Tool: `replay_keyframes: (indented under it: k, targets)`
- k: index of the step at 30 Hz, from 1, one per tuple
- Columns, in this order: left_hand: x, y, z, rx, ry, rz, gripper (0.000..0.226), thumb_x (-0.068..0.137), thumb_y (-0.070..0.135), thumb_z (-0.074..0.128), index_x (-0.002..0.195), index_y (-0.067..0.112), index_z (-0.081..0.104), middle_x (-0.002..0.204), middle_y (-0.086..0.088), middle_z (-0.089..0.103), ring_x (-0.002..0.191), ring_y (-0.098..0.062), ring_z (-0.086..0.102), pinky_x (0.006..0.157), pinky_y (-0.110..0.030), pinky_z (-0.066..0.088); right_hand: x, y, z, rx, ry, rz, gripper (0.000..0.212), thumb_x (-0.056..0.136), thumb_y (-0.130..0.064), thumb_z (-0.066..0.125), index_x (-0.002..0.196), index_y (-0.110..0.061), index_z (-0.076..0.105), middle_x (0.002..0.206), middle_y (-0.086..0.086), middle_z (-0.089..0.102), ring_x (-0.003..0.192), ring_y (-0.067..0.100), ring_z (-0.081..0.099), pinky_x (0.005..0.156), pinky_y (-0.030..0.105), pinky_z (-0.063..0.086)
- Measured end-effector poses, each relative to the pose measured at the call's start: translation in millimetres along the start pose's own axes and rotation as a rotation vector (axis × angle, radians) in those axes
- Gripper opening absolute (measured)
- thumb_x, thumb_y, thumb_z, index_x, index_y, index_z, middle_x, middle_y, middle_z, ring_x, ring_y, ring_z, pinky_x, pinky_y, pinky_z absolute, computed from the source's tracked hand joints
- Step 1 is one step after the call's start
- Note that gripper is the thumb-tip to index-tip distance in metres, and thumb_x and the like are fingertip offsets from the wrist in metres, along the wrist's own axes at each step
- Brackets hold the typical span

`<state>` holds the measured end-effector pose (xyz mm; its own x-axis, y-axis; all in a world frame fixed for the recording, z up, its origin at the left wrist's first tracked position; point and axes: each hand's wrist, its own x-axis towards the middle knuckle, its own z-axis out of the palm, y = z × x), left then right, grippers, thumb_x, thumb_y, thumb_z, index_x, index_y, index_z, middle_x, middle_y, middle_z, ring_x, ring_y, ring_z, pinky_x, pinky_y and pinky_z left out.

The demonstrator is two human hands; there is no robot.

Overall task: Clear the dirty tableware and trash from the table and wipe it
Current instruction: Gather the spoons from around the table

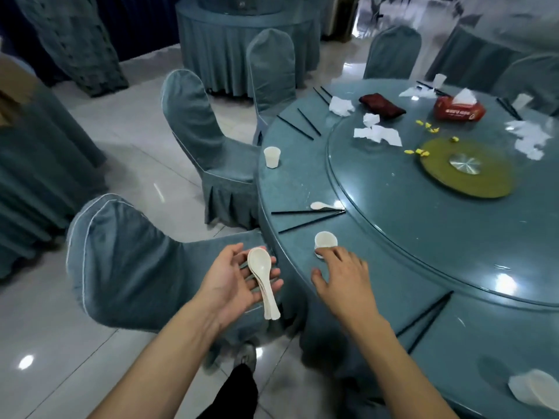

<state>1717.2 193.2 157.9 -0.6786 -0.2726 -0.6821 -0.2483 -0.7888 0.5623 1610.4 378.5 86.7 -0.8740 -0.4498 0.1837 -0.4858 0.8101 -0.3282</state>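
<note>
My left hand (234, 281) lies palm up beside the table edge and carries a stack of white soup spoons (262, 279) across its relaxed fingers. My right hand (341, 275) hovers over the round blue table (378, 267), fingers spread, fingertips touching a small white cup (325, 240). Another white spoon (320, 205) lies beyond it beside black chopsticks (305, 212). A second white cup (272, 157) stands near the left rim. Crumpled napkins (378, 133), yellow scraps (417, 151), a red tissue pack (458, 108) and a dark red cloth (381, 105) lie further back.
A glass turntable (408, 207) with a green centre disc (465, 172) fills the table's middle. More chopsticks (423, 320) lie at the near rim, white tableware (535, 391) at the bottom right. Covered chairs (130, 267) stand close at the left, other tables behind.
</note>
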Motion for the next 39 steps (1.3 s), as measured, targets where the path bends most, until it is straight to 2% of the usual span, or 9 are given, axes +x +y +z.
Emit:
replay_keyframes:
  k: [3,6,10,15,21,28,31,35,39]
  targets:
    - [42,32,8,0.022,-0.017,-0.017,0.048,0.102,0.034,0.045,0.128,-0.002,0.062,0.112,-0.025,0.068,0.097,-0.039,0.064,0.084,-0.052,0.059,48,2,12,-0.020,-0.044,0.057,0.029,0.087,-0.028,0.066,0.116,-0.023,0.066,0.110,0.003,0.064,0.097,0.031,0.061,0.089,0.044,0.044]
    - [79,58,17,0.056,-0.058,-0.050,0.045,0.101,0.033,0.044,0.125,0.000,0.063,0.112,-0.025,0.068,0.091,-0.036,0.065,0.087,-0.051,0.058,88,8,21,-0.035,-0.075,0.117,0.031,0.090,-0.029,0.063,0.120,-0.023,0.065,0.116,0.002,0.064,0.104,0.029,0.060,0.093,0.042,0.040]
    - [121,79,33,0.079,-0.072,-0.097,0.042,0.100,0.032,0.044,0.123,0.003,0.063,0.111,-0.023,0.066,0.087,-0.035,0.065,0.083,-0.050,0.059,126,30,36,-0.056,-0.124,0.213,0.034,0.093,-0.031,0.058,0.125,-0.024,0.064,0.121,0.003,0.063,0.111,0.028,0.057,0.096,0.041,0.037]
    - [163,89,54,0.107,-0.072,-0.167,0.044,0.098,0.032,0.045,0.126,0.003,0.063,0.114,-0.023,0.066,0.089,-0.035,0.065,0.082,-0.050,0.059,179,72,68,-0.080,-0.194,0.292,0.031,0.092,-0.028,0.057,0.120,-0.019,0.066,0.120,0.008,0.064,0.108,0.033,0.061,0.093,0.041,0.040]
    - [203,94,63,0.100,-0.032,-0.185,0.046,0.100,0.034,0.043,0.126,0.004,0.064,0.113,-0.021,0.068,0.097,-0.036,0.066,0.087,-0.051,0.059,266,107,121,-0.156,-0.345,0.249,0.027,0.090,-0.020,0.053,0.116,-0.015,0.062,0.114,0.012,0.064,0.104,0.036,0.063,0.085,0.039,0.047]
    - [233,101,63,0.028,0.032,-0.162,0.048,0.098,0.036,0.043,0.126,0.003,0.065,0.115,-0.021,0.069,0.097,-0.036,0.067,0.089,-0.053,0.056,321,134,175,-0.313,-0.481,0.128,0.032,0.093,-0.012,0.050,0.122,-0.017,0.060,0.122,0.009,0.060,0.114,0.033,0.059,0.091,0.038,0.046]
    - [238,104,62,0.003,0.053,-0.155,0.048,0.099,0.037,0.043,0.124,0.004,0.067,0.117,-0.021,0.068,0.097,-0.035,0.068,0.090,-0.053,0.056,325,140,186,-0.354,-0.485,0.101,0.033,0.094,-0.010,0.046,0.123,-0.018,0.060,0.122,0.009,0.061,0.113,0.032,0.059,0.093,0.038,0.044]
    - [241,108,64,-0.038,0.076,-0.132,0.049,0.099,0.038,0.044,0.126,0.004,0.066,0.119,-0.021,0.068,0.098,-0.035,0.067,0.091,-0.053,0.054,328,147,190,-0.392,-0.440,0.044,0.023,0.096,-0.015,0.047,0.112,-0.019,0.063,0.113,0.005,0.067,0.107,0.028,0.062,0.090,0.036,0.040]
    - [235,115,62,-0.076,0.106,-0.086,0.047,0.099,0.037,0.043,0.121,0.005,0.068,0.117,-0.022,0.068,0.096,-0.035,0.067,0.090,-0.052,0.055,334,137,179,-0.280,-0.375,0.074,0.016,0.095,-0.020,0.054,0.101,-0.016,0.068,0.101,0.009,0.071,0.097,0.032,0.065,0.081,0.036,0.040]
